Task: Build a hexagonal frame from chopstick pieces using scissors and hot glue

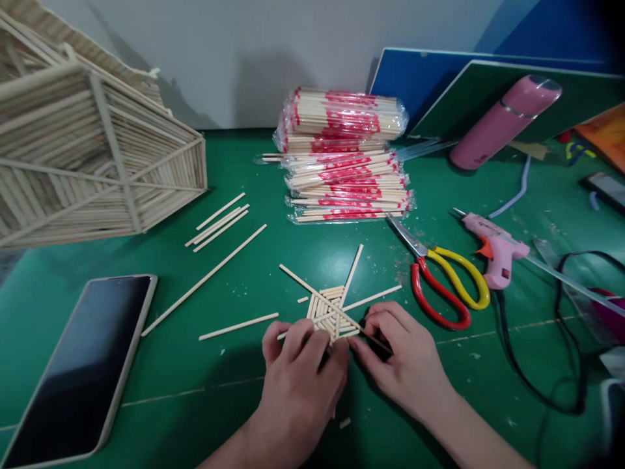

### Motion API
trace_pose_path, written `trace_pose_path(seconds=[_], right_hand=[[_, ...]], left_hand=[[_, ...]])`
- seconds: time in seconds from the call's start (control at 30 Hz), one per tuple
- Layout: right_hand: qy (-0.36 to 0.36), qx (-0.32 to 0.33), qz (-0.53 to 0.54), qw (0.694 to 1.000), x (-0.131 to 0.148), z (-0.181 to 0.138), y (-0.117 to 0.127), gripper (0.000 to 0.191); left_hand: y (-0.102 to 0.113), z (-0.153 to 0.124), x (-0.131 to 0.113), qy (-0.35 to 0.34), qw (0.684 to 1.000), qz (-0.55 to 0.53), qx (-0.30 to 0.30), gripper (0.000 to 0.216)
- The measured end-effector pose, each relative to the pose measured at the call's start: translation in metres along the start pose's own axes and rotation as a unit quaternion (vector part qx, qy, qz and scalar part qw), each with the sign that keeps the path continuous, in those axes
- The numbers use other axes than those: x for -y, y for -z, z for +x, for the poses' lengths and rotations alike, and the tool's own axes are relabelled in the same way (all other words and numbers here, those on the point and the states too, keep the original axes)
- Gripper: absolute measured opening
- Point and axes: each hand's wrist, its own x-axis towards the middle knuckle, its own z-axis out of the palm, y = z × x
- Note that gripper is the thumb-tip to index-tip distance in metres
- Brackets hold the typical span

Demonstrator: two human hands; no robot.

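A star-like lattice of pale wooden sticks (326, 301) lies on the green table, with long sticks crossing over nested rows of short pieces. My left hand (303, 384) curls over its lower left edge, fingertips pressed down on the sticks and hiding part of them. At the lower right, my right hand (405, 358) has thumb and fingers closed about the end of a long crossing stick. A loose stick (239, 327) lies left of the lattice, and a longer stick (205, 280) slants beyond it. Small offcuts (345, 423) are scattered near the lattice.
Scissors (434, 273) and a pink glue gun (495, 247) with a cord lie on the right. Wrapped chopstick packs (346, 156) are stacked at the back, near a pink flask (505, 124). On the left are a phone (83, 371), short sticks (219, 225) and a large stick structure (107, 143).
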Motion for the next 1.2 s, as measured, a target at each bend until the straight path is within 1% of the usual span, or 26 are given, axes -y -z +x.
trace_pose_path(seconds=[0.13, 0.23, 0.43, 0.6, 0.77, 0.9, 1.07, 1.2], right_hand=[[-0.004, 0.008, 0.009, 1.0, -0.0001, -0.0001, 0.0009, 0.011], [-0.007, 0.004, 0.004, 1.0, -0.0006, -0.0011, 0.0005, 0.011], [-0.007, 0.001, -0.001, 1.0, 0.0002, -0.001, 0.0, 0.012], [-0.009, 0.003, -0.002, 1.0, -0.0017, -0.0006, -0.0004, 0.011], [-0.005, 0.008, 0.008, 1.0, -0.0033, 0.0001, 0.0019, 0.008], [-0.008, 0.017, 0.019, 1.0, -0.0039, 0.0009, 0.0041, 0.007], [-0.005, 0.028, 0.011, 1.0, -0.0055, 0.003, 0.0047, 0.01], [-0.005, 0.021, -0.001, 1.0, -0.0049, 0.0044, 0.0057, 0.012]], left_hand=[[-0.0004, -0.0002, -0.0008, -0.012, 1.0, 0.008, 0.001, 0.015], [-0.0011, -0.0001, -0.001, -0.006, 1.0, 0.008, 0.001, 0.016], [-0.0012, -0.0008, -0.0003, -0.006, 1.0, 0.015, -0.002, 0.011], [0.0, 0.0004, -0.0011, -0.001, 1.0, 0.012, 0.015, 0.014], [0.0003, 0.0018, -0.001, -0.008, 1.0, 0.014, -0.001, 0.015], [-0.0002, 0.001, -0.0014, 0.004, 1.0, 0.012, 0.018, 0.015], [-0.0002, 0.003, -0.002, 0.002, 1.0, 0.01, 0.017, 0.016], [-0.0011, 0.0032, -0.0016, 0.011, 1.0, 0.014, 0.023, 0.017]])
